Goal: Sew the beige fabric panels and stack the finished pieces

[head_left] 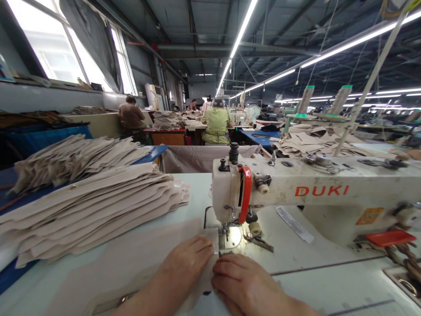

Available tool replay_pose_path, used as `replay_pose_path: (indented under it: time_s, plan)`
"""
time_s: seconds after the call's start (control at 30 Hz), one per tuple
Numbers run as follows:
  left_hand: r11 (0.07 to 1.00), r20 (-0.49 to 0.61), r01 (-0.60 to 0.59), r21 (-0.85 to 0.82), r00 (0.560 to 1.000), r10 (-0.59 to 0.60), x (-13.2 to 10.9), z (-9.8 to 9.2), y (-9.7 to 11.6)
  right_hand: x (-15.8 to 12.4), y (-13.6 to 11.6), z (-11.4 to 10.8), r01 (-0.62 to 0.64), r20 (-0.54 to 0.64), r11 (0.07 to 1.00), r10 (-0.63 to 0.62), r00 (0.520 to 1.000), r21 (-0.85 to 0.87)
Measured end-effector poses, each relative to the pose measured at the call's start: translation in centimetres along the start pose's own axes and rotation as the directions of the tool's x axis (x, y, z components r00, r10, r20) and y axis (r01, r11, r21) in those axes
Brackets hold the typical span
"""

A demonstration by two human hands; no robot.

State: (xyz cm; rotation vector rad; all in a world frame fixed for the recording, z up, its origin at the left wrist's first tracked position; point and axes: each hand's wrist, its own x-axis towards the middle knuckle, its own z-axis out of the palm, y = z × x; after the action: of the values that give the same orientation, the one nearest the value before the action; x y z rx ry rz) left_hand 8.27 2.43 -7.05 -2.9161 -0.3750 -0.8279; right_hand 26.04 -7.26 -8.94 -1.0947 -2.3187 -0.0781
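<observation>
Fabric (pixel 131 263), a pale beige cut piece, lay flat on the light sewing table (pixel 329 285) and ran from about eight o'clock in toward the needle of the white DUKI sewing machine (pixel 315 191), its leading edge reaching the presser foot (pixel 226 239) just under the machine head. The left hand (pixel 186 267) rested palm down on the piece at about six o'clock, fingers together and stretched forward, pressing the cloth flat just short of the foot. The right hand (pixel 245 285) lay just beside it at about five o'clock, fingers curled together with the tips pinning the near edge of the same piece; the two hands nearly touched. At nine o'clock a thick stack of matching cut pieces (pixel 88 210) sat on the table, with a second heap (pixel 72 158) behind it at ten o'clock. At twelve o'clock, well apart from the hands, a person in a light green top (pixel 217 125) sat facing away, and another in a brown top (pixel 131 116) sat at eleven o'clock. Two thread cones (pixel 338 100) stood at one o'clock behind the machine.
</observation>
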Motion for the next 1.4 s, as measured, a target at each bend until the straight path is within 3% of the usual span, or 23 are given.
replay_pose_path:
  time_s: [0.33,0.6,0.73,1.0,1.2,1.4]
  plan:
    - [1.0,0.03,0.014,0.006,0.999,-0.014,-0.2,0.3,-0.2,0.5,-0.3,-0.8,-0.045,0.019,0.997,0.044,0.999,0.059]
    - [0.993,0.053,-0.002,0.119,0.999,-0.004,-0.4,0.0,0.1,1.6,-0.2,-2.3,-0.315,0.073,0.949,0.315,0.946,-0.022]
    - [0.984,0.054,-0.035,0.175,0.998,0.026,-1.1,-0.4,0.2,1.7,-0.1,-2.2,-0.291,0.111,0.952,0.301,0.947,-0.097]
    - [0.986,0.091,0.019,0.167,0.995,-0.035,-3.1,-0.7,1.5,1.5,-0.3,-2.5,-0.215,0.104,0.968,0.229,0.968,-0.13]
    - [0.974,0.137,0.019,0.226,0.989,-0.051,-2.1,0.0,2.5,0.8,-0.1,-3.1,-0.255,0.109,0.956,0.271,0.956,-0.147]
    - [0.98,0.13,0.014,0.199,0.991,-0.041,-1.3,0.4,2.1,1.1,0.4,-3.4,-0.273,0.123,0.939,0.302,0.945,-0.208]
